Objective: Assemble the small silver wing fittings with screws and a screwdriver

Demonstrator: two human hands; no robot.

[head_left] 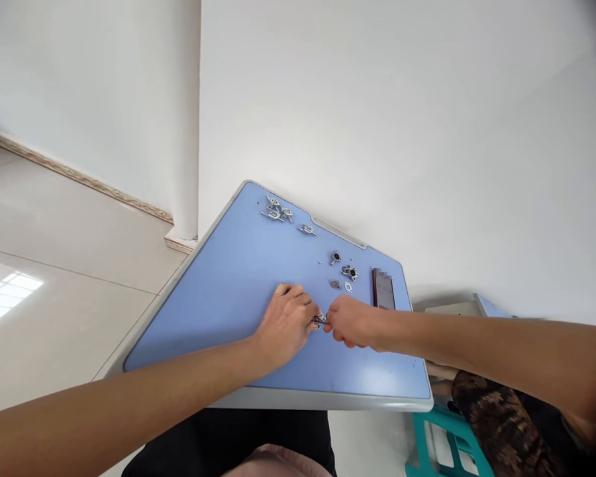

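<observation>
My left hand (287,322) rests on the blue table top with its fingers closed round a small metal part (319,318). Right beside it, my right hand (351,320) is closed, its fingertips meeting that part. A thin dark piece shows between the two hands; what my right fingers pinch is mostly hidden. Beyond my hands lie a flat metal ring plate (348,287), a small grey metal piece (334,284) and two metal fittings with dark centres, one nearer (350,272) and one farther (336,257).
A pile of silvery metal parts (277,211) lies at the table's far left corner, with a single metal part (306,229) near it. A phone (383,289) lies at the right. White walls border the table (203,291). A teal stool (449,430) and another person's sleeve (501,417) are at lower right.
</observation>
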